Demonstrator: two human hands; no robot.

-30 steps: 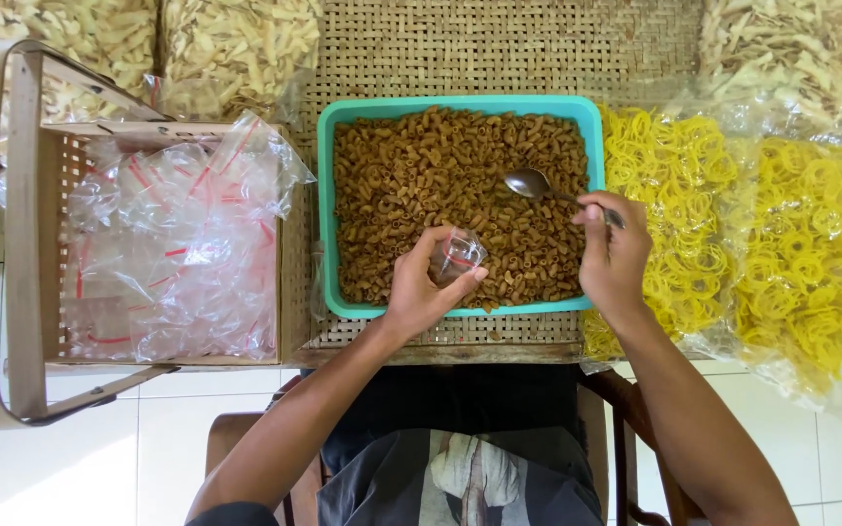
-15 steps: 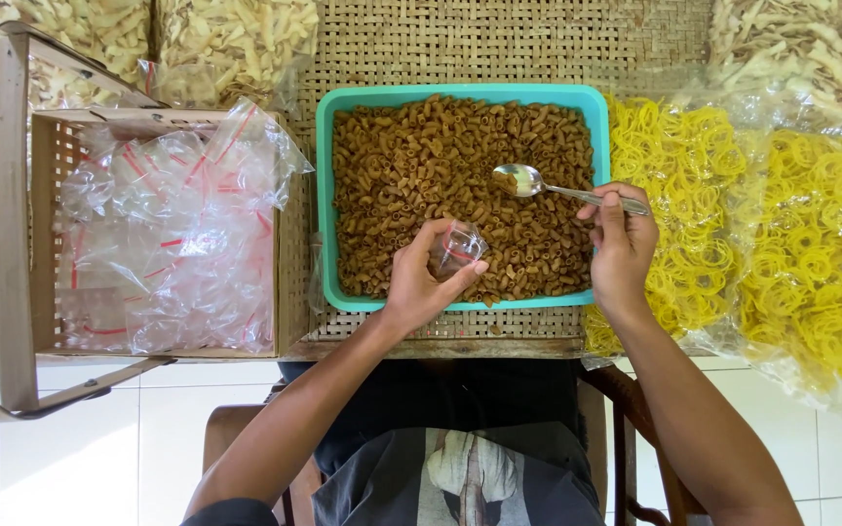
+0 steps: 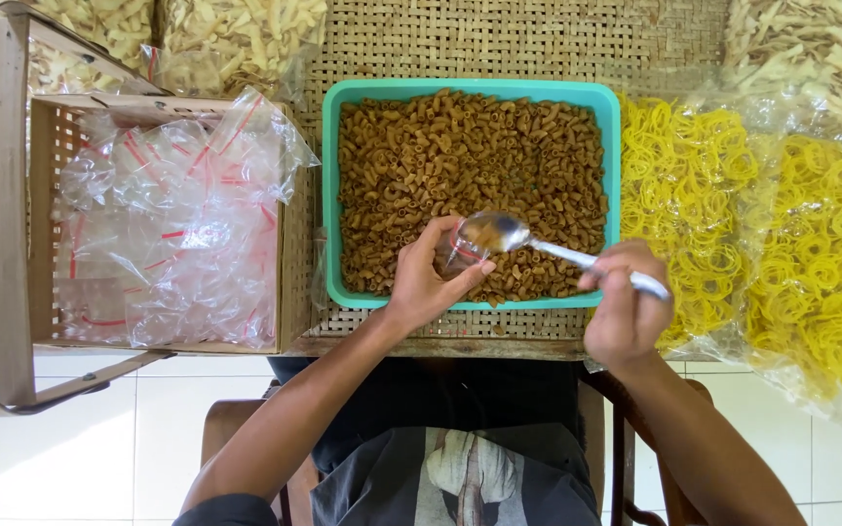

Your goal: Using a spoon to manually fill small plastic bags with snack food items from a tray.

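The small clear plastic bag (image 3: 462, 255) sits in the person's left hand (image 3: 428, 281), the fingers curled round it and holding its mouth up over the near part of the teal tray (image 3: 328, 195). The right hand (image 3: 624, 314) is closed on the handle of a metal spoon (image 3: 538, 245), whose bowl carries a little heap of brown snack pieces and rests right at the bag's opening, touching or just above it; which of the two cannot be told. The spoon's handle slants down to the right across the tray's near rim. The tray is filled nearly to the edge with brown curled snack pieces (image 3: 470, 156) and stands on a woven mat (image 3: 499, 39). Just to the right of the tray lie clear bags of yellow ring-shaped crackers (image 3: 762, 224), one beside the tray wall and another farther right. To the left, a wooden crate (image 3: 41, 224) holds a loose pile of empty clear bags with red zip strips (image 3: 172, 219). Behind the crate and the tray, at the far edge, lie bags of pale chips (image 3: 236, 34), and more of them show in the far right corner. Both forearms reach in from the bottom, over the person's dark lap and a white tiled floor (image 3: 80, 448).
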